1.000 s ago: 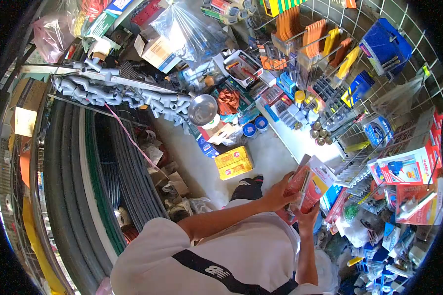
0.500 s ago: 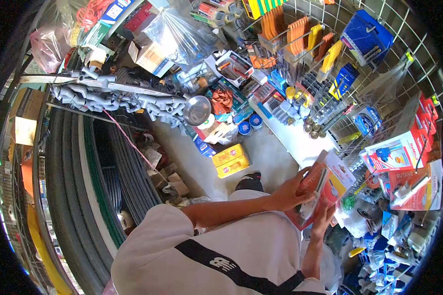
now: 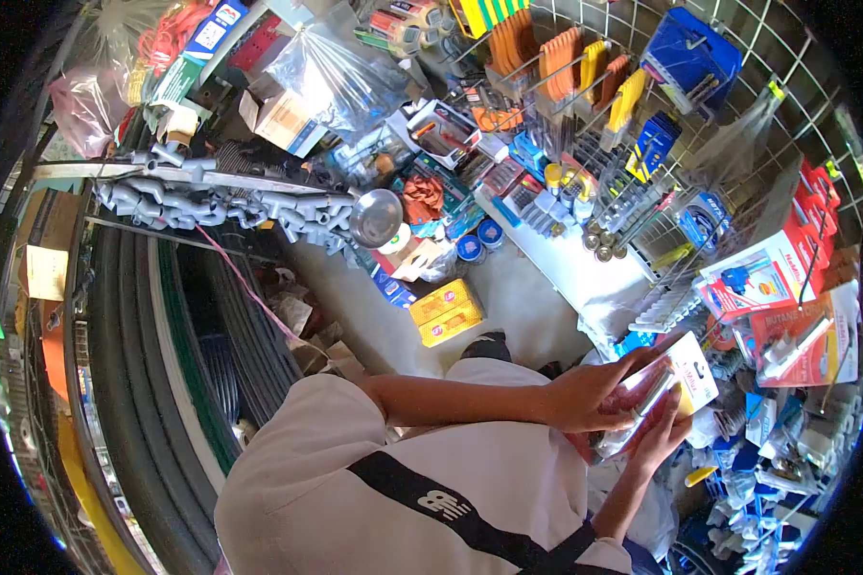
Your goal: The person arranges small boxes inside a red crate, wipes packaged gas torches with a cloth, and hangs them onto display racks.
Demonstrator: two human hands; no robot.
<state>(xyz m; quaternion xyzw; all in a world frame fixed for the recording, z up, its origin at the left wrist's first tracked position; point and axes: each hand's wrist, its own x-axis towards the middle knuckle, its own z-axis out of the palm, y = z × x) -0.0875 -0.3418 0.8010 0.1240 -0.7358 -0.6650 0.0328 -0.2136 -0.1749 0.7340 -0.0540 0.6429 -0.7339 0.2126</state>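
Observation:
A red and white blister pack of a butane torch (image 3: 692, 369) is held in front of my body, at the lower right of the head view. My left hand (image 3: 590, 394) grips its near left side, fingers curled over the upper edge. From below, my right hand (image 3: 660, 438) has its fingers wrapped on the lower edge. Glare and my fingers cover much of the printing. Just right of my hands, a similar red butane torch pack (image 3: 810, 335) hangs on the wire rack.
A wire grid (image 3: 765, 48) with hanging scrapers (image 3: 558, 65) rises at the upper right. Grey pipe fittings (image 3: 221, 203) line a shelf at left, beside a metal bowl (image 3: 377, 218). A yellow box (image 3: 447, 313) lies on the floor. Black hoses (image 3: 129, 364) stand at far left.
Both hands have moved right with the torch pack and tilted it, so its front catches more glare. The camera view has shifted slightly.

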